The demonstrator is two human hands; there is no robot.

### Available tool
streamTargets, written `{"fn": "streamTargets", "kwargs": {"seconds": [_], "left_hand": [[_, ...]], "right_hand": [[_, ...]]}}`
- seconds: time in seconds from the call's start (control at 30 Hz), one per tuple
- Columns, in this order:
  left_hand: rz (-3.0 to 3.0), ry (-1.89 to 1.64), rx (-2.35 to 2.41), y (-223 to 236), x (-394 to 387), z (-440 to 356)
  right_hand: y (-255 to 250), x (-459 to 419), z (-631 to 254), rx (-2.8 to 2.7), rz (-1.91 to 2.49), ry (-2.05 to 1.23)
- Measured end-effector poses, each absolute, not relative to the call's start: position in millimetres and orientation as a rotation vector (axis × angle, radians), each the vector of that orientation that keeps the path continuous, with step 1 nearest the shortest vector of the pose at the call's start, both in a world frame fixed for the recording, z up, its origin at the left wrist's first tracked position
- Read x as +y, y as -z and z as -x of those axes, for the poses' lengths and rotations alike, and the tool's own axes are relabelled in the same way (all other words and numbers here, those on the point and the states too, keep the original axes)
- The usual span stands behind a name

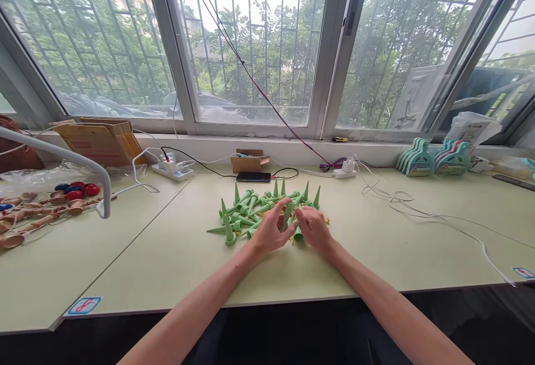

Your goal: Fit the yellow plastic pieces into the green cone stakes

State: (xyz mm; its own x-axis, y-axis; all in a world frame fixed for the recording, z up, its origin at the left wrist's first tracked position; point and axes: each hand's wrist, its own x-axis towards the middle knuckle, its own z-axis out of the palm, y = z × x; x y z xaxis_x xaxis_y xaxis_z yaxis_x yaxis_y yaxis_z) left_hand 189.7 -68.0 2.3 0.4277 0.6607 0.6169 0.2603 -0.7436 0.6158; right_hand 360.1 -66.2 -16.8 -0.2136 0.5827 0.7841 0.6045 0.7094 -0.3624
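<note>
My left hand (271,228) is curled around a green plastic spike (287,215), a hollow cone with a wide collar, held between thumb and fingers. Close against it, my right hand (313,227) has its fingers folded in a pinch; whatever is in them is hidden. Around both hands spreads a pile of similar green spikes (253,202), some standing point up, others lying on their sides. One upright spike (229,231) stands at the pile's near left. Small yellow pieces (327,221) show among the spikes.
Behind the pile lie a phone (253,176) and a small open cardboard box (249,161). Power strips (173,171) and loose white cable (403,198) lie on the table (167,264). Wooden toys (39,214) are at left, teal hangers (416,159) at right.
</note>
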Motion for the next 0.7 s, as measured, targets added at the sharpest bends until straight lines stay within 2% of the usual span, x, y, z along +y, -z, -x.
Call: {"fn": "streamTargets", "kwargs": {"seconds": [0.7], "left_hand": [[-2.232,-1.180,0.861,0.5,-64.0,-191.3]], "right_hand": [[16.4,-67.3,-359.5,-1.846,0.935,0.016]]}}
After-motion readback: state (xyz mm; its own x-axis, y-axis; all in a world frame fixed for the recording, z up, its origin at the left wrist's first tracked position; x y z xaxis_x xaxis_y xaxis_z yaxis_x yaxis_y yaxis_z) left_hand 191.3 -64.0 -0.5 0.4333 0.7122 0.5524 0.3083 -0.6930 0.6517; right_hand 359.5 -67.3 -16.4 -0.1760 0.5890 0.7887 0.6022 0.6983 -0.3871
